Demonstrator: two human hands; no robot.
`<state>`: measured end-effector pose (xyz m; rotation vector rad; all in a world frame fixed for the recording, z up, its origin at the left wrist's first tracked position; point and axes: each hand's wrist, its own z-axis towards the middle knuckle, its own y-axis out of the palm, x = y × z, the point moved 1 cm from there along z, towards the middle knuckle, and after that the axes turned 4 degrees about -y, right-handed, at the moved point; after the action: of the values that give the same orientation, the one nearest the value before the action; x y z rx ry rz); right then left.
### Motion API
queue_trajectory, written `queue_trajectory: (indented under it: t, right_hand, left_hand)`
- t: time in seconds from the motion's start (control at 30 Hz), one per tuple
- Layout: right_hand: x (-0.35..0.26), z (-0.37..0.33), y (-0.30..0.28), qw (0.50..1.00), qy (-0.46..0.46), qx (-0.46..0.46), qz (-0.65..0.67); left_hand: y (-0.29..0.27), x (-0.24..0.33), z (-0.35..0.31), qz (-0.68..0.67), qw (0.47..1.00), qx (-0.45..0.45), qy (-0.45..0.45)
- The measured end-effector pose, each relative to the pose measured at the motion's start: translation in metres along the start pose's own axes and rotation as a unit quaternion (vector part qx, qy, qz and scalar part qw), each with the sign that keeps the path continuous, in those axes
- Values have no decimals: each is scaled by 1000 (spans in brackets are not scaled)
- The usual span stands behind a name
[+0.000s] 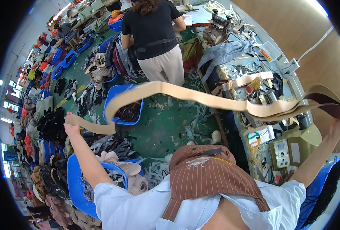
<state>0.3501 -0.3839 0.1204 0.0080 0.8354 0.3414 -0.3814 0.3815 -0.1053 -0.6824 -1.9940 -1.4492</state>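
Observation:
A long beige strip [204, 96] of flexible material hangs in a loose, wavy span between my two outstretched arms. At the left, my left hand [71, 127] pinches one end of it. On the far right, my right hand [337, 125] is raised near the wall, its fingers closed around the gathered end of several layered strips, beige with dark brown [332, 110] undersides. Part of that grip is cut off by the picture's dark rim. The strip sags and folds near the left hand and passes over the cluttered workbench [260, 168] at the right.
Below the strip stands a blue crate [140, 119] of dark pieces; another blue crate [75, 188] is by my left arm. An olive-green machine box [296, 147] and a hand-cranked machine [219, 27] sit on the bench. A person in a black top [152, 28] stands ahead.

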Motion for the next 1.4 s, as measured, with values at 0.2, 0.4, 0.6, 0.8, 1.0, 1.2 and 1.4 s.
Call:
queue_trajectory:
  t: [0.2,0.4,0.6,0.8,1.0,1.2,1.4]
  right_hand:
    - [-48,-68,175,916,-36,-384,-108]
    - [-81,-132,319,804,-51,-591,-24]
    - [-81,-146,343,839,-25,-527,-130]
    - [-72,-133,333,835,22,-548,-41]
    - [-83,-121,321,824,92,-552,-92]
    - [-80,-121,316,829,44,-547,-104]
    - [-63,-121,301,838,61,-533,-98]
  left_hand:
    - [144,-56,-189,225,926,-288,94]
    - [205,-162,-369,304,766,-562,72]
    - [225,-188,-441,226,714,-649,135]
    - [233,-202,-448,220,670,-703,92]
    - [245,-206,-459,187,634,-747,-66]
    - [243,-217,-477,83,615,-769,-150]
    - [248,-223,-483,159,591,-738,-286]
